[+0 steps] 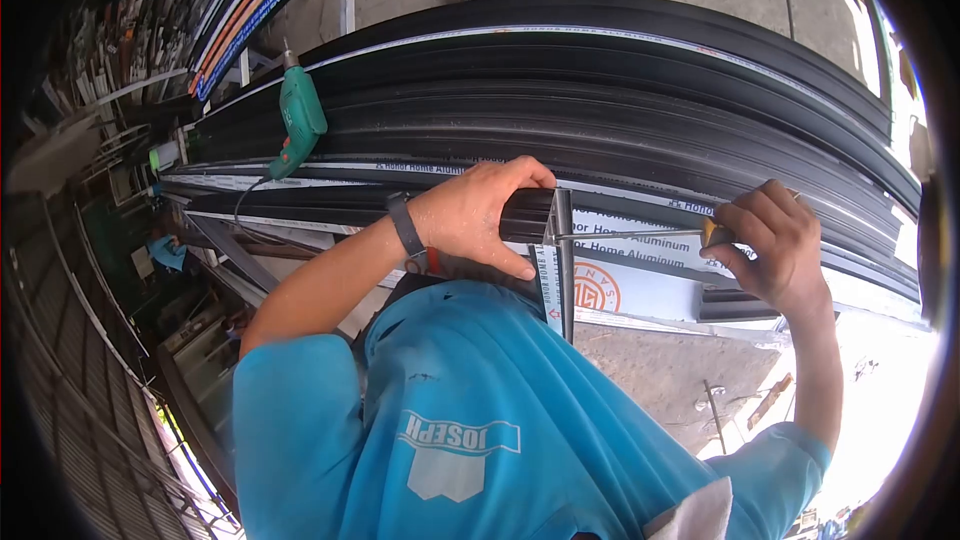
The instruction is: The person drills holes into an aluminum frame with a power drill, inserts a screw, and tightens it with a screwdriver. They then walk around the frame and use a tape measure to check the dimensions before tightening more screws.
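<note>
My left hand [470, 212], with a dark band at the wrist, grips the end of a black aluminium profile [527, 216], thumb and fingers on either side. Across that end stands a narrow profile piece [563, 270] with printed protective film. My right hand [772, 243] is closed round the yellowish handle of a screwdriver [640, 235]. Its thin shaft points left, and its tip meets the crosswise piece where the two profiles join. Whether the tip sits on a screw is too small to make out.
A green power drill [300, 115] lies on long black profiles [600, 90] stretching across the bench. White film with printed lettering [640, 285] covers some lengths. Blue-wrapped profiles [270, 10] stand at the upper left, beside stacked offcuts [110, 60]. Concrete floor [640, 360] shows below.
</note>
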A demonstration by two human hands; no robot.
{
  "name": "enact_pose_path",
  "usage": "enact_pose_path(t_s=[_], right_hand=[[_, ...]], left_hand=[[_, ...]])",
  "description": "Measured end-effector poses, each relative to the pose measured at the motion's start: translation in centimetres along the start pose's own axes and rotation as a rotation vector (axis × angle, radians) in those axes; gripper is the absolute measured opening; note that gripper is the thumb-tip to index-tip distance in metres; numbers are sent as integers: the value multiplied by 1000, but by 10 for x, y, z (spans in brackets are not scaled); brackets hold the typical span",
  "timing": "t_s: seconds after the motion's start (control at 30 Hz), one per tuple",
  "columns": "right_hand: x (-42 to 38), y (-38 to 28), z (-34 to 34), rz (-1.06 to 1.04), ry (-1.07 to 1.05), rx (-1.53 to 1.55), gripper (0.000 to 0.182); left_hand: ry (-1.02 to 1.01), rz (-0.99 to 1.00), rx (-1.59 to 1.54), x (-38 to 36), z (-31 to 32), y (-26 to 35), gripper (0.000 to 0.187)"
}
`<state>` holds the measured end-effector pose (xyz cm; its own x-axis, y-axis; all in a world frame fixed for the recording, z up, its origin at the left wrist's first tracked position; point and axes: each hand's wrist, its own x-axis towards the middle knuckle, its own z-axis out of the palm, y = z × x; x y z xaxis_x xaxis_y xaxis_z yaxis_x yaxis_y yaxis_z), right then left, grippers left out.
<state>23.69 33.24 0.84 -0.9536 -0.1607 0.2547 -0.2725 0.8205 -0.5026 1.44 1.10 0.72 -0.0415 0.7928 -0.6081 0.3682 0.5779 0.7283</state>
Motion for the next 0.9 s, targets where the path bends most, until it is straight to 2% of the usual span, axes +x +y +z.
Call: enact_pose_path(t_s=[0.03, 0.13, 0.17, 0.27, 0.4, 0.43, 0.53, 0.57, 0.67, 0.7, 0.8, 0.83, 0.9], right_hand=[[-4, -1, 0, -40, -27, -63, 38], [-6, 3, 10, 746, -739, 797, 42], [-13, 3, 17, 840, -773, 963, 45], [-10, 2, 8, 683, -670, 812, 39], [-7, -12, -3, 81, -69, 26, 37], [-11, -15, -1, 45, -67, -32, 38], [-3, -6, 0, 799, -772, 790, 41], [-5, 3, 9, 868, -890, 958, 47], [-10, 5, 11, 612, -704, 821, 45], [0, -4, -5, 524, -627, 604, 40], [-4, -2, -1, 55, -136, 45, 38], [-3, -2, 1, -19, -25, -72, 41], [4, 4, 1, 405, -423, 375, 46]], left_hand=[[-3, 5, 5, 0, 0, 1, 100], [13, 17, 4, 2, -3, -2, 99], [10, 22, -12, 2, -1, -2, 98], [3, -6, -19, 1, -3, 4, 98], [-7, 2, 3, 0, -1, 0, 98], [-14, -1, 4, 1, 0, 0, 99], [2, 9, 4, 2, -2, 1, 99], [1, 19, 5, 3, -3, 3, 100], [33, 22, 19, 0, 0, 0, 100], [22, 1, 17, -3, 2, 0, 100], [-2, -14, 17, 1, -2, 1, 98], [-10, -2, 4, 1, -2, 1, 98], [3, 19, 3, 4, -5, 1, 97]])
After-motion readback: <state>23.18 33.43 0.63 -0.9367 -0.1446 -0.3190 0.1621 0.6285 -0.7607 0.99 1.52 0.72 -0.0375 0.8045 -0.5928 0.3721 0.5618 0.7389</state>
